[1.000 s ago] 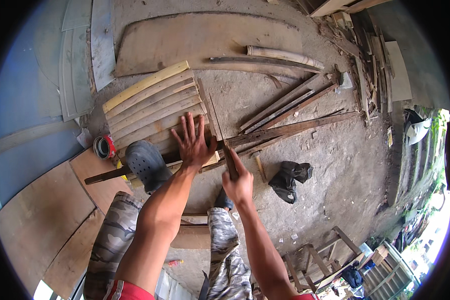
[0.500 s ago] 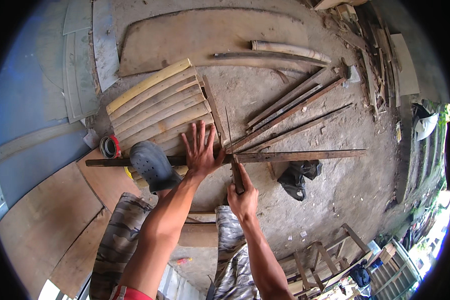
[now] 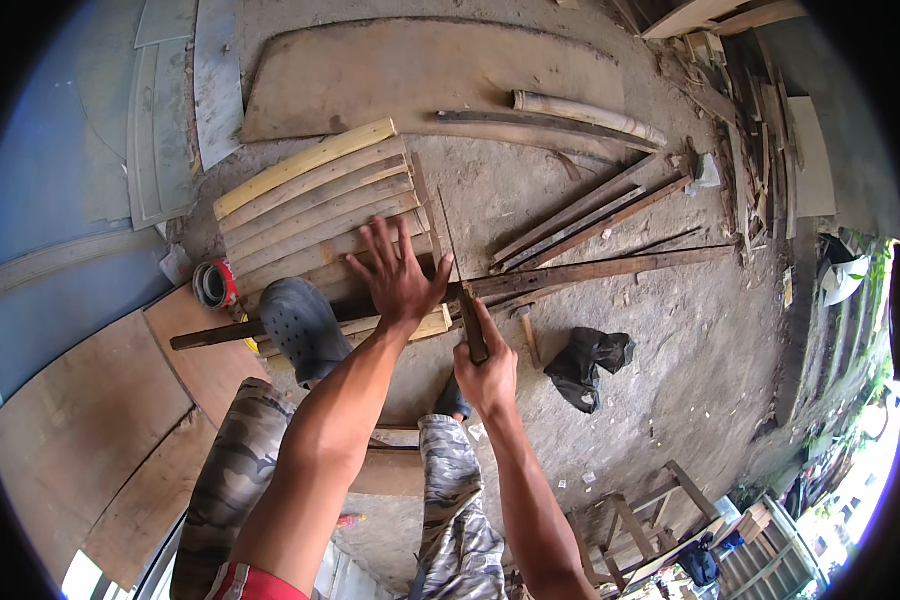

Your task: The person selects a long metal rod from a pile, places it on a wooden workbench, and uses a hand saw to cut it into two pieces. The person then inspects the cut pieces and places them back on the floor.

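Observation:
A long dark wooden strip (image 3: 620,268) lies crosswise over a panel of pale wooden slats (image 3: 315,220). My left hand (image 3: 402,280) rests flat on the strip with its fingers spread toward the slats. Just right of it, my right hand (image 3: 487,372) is wrapped round the handle of a handsaw (image 3: 475,325), forefinger stretched along it. The thin blade, seen nearly edge-on, crosses the strip and points away from me. My left foot, in a grey clog (image 3: 300,322), stands on the strip left of my hand. Whether the blade has cut into the wood cannot be seen.
Several dark strips (image 3: 580,225) and a bamboo pole (image 3: 590,115) lie beyond, near a large brown board (image 3: 430,75). A red-rimmed can (image 3: 215,285) stands left of the slats. On the right are a black plastic bag (image 3: 588,365) and a wooden frame (image 3: 650,520).
The strip's right end has swung away from me, and its left end sits slightly nearer. The saw and both hands stay at the strip; the view has shifted a little.

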A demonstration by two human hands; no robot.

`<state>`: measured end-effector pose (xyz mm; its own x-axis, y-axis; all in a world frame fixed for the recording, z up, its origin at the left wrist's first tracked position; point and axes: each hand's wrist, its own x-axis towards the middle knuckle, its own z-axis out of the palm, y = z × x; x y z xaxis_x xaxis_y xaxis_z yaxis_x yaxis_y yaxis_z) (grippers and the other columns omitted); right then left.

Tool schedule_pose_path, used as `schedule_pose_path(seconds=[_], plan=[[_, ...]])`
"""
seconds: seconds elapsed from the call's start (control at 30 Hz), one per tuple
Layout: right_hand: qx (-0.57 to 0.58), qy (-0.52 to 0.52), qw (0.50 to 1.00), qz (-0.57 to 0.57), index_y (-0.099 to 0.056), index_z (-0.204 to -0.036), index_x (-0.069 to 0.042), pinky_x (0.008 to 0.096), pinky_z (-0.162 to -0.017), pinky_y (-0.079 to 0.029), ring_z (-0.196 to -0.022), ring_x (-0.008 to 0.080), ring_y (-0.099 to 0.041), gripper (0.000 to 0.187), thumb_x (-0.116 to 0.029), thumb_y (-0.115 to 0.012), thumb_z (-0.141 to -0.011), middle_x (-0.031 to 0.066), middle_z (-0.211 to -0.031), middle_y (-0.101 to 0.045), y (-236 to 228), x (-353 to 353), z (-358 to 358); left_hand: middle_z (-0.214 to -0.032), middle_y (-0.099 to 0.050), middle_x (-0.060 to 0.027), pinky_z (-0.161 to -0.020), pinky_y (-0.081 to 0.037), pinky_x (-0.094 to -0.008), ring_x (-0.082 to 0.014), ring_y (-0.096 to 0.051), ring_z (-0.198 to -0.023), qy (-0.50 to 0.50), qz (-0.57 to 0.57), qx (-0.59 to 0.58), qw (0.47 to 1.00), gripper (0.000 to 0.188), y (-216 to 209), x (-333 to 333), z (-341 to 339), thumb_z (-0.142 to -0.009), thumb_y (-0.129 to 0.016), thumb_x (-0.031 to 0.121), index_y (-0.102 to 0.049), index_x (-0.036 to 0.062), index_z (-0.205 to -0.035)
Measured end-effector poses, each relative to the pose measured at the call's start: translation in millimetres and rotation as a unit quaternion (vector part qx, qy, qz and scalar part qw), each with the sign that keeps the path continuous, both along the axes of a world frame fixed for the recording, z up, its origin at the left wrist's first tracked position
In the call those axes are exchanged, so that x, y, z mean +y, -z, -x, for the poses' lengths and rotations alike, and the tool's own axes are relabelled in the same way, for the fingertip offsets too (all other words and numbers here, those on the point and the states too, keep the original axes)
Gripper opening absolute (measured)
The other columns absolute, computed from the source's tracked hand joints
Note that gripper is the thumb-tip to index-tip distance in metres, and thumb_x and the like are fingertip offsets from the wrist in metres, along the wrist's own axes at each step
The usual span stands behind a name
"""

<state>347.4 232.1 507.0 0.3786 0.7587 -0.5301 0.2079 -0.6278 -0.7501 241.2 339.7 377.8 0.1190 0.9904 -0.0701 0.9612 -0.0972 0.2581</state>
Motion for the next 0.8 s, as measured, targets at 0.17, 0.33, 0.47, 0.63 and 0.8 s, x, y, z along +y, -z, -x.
schedule_pose_path(seconds=[0.17, 0.33, 0.47, 0.63, 0.8], plan=[[0.006, 0.013, 0.999, 0.033, -0.052, -0.145, -0.006, 0.0350, -0.080, -0.055, -0.090, 0.0251, -0.074, 0.064, -0.009, -0.055, -0.082, 0.0260, -0.108, -0.071, -8.4, 9.8, -1.4, -0.167, -0.006, -0.0253, -0.112, 0.004, -0.0784, -0.0448, -0.001, -0.155, 0.217, 0.029, -0.020, 0.976, 0.096, 6.3, 0.8, 23.5, -0.082, -0.054, 0.071, -0.038, 0.0090, -0.154], [0.007, 0.014, 0.998, 0.058, -0.052, -0.145, -0.005, 0.0359, -0.088, -0.054, -0.103, 0.0308, -0.072, 0.065, -0.008, -0.055, -0.081, 0.0265, -0.119, -0.069, -15.6, 25.9, -4.2, -0.166, -0.001, -0.0296, -0.109, 0.006, -0.0809, -0.0489, 0.007, -0.153, 0.308, 0.090, 0.033, 0.947, 0.088, -14.5, 5.9, 28.6, -0.087, -0.050, 0.071, -0.043, 0.0099, -0.149], [0.005, 0.014, 1.000, 0.019, -0.051, -0.146, -0.006, 0.0373, -0.094, -0.052, -0.113, 0.0313, -0.069, 0.065, -0.006, -0.055, -0.081, 0.0266, -0.124, -0.067, -13.4, 16.4, -2.5, -0.162, -0.023, -0.0219, -0.116, -0.004, -0.0740, -0.0364, -0.013, -0.154, 0.402, 0.069, 0.001, 0.913, 0.059, -9.4, 5.3, 34.7, -0.095, -0.051, 0.062, -0.061, 0.0071, -0.116], [0.005, 0.023, 0.999, -0.021, -0.047, -0.148, -0.006, 0.0440, -0.082, -0.057, -0.104, 0.0408, -0.068, 0.066, -0.005, -0.055, -0.083, 0.0266, -0.122, -0.066, 1.5, -3.8, 3.4, -0.130, -0.053, -0.0100, -0.119, -0.017, -0.0656, -0.0254, -0.043, -0.135, 0.412, -0.005, -0.067, 0.909, 0.050, -4.6, 4.2, 36.3, -0.096, -0.055, 0.058, -0.065, 0.0101, -0.102], [0.010, 0.022, 0.999, 0.034, -0.048, -0.149, -0.005, 0.0354, -0.083, -0.055, -0.098, 0.0253, -0.073, 0.064, -0.007, -0.054, -0.085, 0.0250, -0.125, -0.067, -11.6, 4.6, 4.4, -0.122, -0.055, -0.0086, -0.117, -0.022, -0.0623, -0.0248, -0.047, -0.128, 0.413, -0.022, -0.043, 0.909, 0.049, -0.3, 1.1, 38.7, -0.093, -0.059, 0.060, -0.065, 0.0140, -0.109]])
